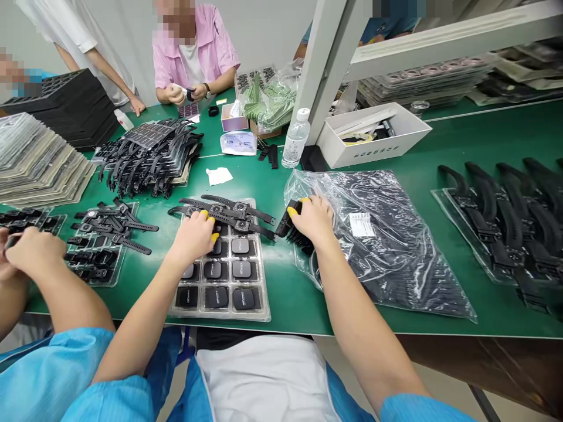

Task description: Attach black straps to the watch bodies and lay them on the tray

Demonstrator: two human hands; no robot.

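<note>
My left hand (196, 235) is over a clear plastic tray (265, 296) on the green table. Its fingers, with yellow finger covers, curl down at the tray's upper left; whatever they grip is hidden. Square black watch bodies (215, 269) sit in the tray's pockets. Across the tray's far end lie several black watches with straps (241, 217). My right hand (313, 221), also in yellow finger covers, closes on black watch straps (288, 221) at the mouth of a clear plastic bag (396, 246) full of black straps with a white label.
At left, a neighbour's hands (35, 252) work beside another watch tray (118, 264). Tray stacks (149, 152) stand behind. A water bottle (296, 140) and white box (373, 138) stand beyond the bag. More strapped watches (514, 246) lie right. A person in pink (193, 58) sits opposite.
</note>
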